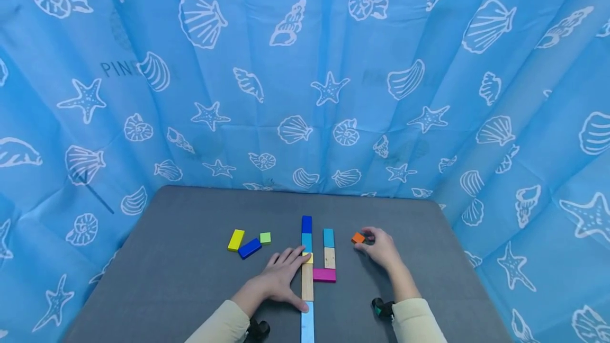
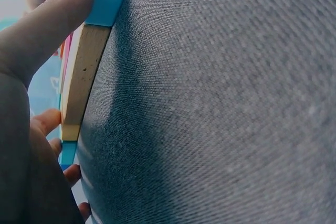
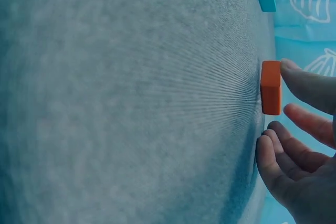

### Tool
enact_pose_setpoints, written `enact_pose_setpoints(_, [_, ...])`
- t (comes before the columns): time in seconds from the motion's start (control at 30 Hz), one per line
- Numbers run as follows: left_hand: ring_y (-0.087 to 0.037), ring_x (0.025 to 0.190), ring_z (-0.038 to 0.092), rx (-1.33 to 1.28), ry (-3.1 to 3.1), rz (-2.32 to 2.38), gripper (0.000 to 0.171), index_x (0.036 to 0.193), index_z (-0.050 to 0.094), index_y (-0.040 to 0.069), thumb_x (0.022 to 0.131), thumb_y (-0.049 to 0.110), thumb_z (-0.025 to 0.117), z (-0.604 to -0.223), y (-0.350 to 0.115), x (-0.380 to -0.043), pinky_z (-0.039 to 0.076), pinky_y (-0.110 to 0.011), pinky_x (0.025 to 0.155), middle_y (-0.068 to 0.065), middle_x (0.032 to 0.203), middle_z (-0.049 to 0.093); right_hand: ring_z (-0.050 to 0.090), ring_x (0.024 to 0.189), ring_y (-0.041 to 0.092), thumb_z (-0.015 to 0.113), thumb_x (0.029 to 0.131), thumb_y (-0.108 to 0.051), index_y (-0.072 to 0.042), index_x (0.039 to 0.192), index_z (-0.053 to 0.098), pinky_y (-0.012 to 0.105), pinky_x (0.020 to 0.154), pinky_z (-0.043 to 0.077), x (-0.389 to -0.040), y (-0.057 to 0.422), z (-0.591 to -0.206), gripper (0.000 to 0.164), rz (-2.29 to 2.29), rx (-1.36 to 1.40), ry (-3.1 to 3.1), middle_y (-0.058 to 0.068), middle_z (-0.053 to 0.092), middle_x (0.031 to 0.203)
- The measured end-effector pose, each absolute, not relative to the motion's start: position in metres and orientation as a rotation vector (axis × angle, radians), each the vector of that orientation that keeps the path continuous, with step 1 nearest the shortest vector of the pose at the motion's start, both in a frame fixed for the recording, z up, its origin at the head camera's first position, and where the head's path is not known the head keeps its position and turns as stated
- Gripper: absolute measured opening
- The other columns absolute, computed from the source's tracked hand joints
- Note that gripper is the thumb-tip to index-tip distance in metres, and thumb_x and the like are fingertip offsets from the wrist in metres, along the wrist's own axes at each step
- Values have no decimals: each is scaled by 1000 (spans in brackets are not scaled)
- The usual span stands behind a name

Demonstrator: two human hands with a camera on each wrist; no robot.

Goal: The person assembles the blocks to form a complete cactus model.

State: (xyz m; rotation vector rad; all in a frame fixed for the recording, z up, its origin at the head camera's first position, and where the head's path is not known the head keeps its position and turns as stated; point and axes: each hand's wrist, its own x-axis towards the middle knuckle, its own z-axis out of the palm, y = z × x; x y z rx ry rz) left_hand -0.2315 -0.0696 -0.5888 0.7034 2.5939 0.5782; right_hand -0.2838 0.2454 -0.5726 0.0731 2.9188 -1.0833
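r grip [image 1: 381, 252] was clamped on orange blk [image 1: 358, 238], rt of teal blk [image 1: 329, 237]. l grip [image 1: 282, 278], fingers apart, rested on long row [image 1: 307, 285], w/ yellow blk [image 1: 235, 240] & lime blk [image 1: 265, 238] farther left on table [image 1: 176, 279].

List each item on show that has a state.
Left hand, spread, touching block column
Right hand, curved at orange block, grip unclear
Block column, laid straight
Magenta block, crosswise against column
Turquoise-and-wood row, end to end
Orange block, apart from rows
Yellow block, slanted
Loose blue block, slanted
Light-green block, loose
Curtain, in folds
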Motion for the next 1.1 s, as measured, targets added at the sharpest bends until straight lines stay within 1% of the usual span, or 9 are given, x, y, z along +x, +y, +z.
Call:
enact_pose_setpoints(0.13, [-31,154,17,697,2593,576,122,160,21,38,61,85,73,-591,-69,-232,15,-63,120,5,171,11,61,108,32,82,86,-16,0,129,64,52,94,50,-286,245,-575,50,-1078,73,2931,21,64,124])
enact_pose_setpoints(0.27, [-29,154,16,699,2598,564,124,161,19,38,60,86,73,-592,-69,-232,15,-61,121,6,171,9,62,101,28,81,86,-15,0,124,66,50,90,52,-288,244,-577,44,-1018,70,2955,18,66,116])
enact_pose_setpoints(0.37, [-28,155,16,704,2601,559,125,161,18,38,59,86,73,-593,-69,-232,15,-60,121,7,171,9,63,98,26,80,87,-14,0,121,68,49,88,53,-288,244,-579,39,-986,69,2959,16,67,113])
enact_pose_setpoints(0.5, [-28,155,16,701,2603,563,125,161,19,38,59,86,73,-594,-69,-232,14,-61,121,7,171,9,63,96,26,79,88,-14,-1,119,69,48,88,53,-289,243,-580,36,-984,67,2962,16,67,112])
enact_pose_setpoints(0.8, [-28,155,16,699,2611,553,124,161,19,38,59,86,73,-592,-69,-232,14,-60,121,7,171,10,61,97,27,76,91,-13,-2,123,68,50,90,53,-294,241,-573,35,-987,51,2977,17,66,115])
enact_pose_setpoints(1.1, [-28,155,16,700,2607,559,124,161,20,37,60,86,73,-590,-69,-231,14,-61,121,6,171,10,61,94,25,77,90,-12,-4,120,71,48,88,53,-299,234,-563,32,-1009,-8,3004,14,68,110])
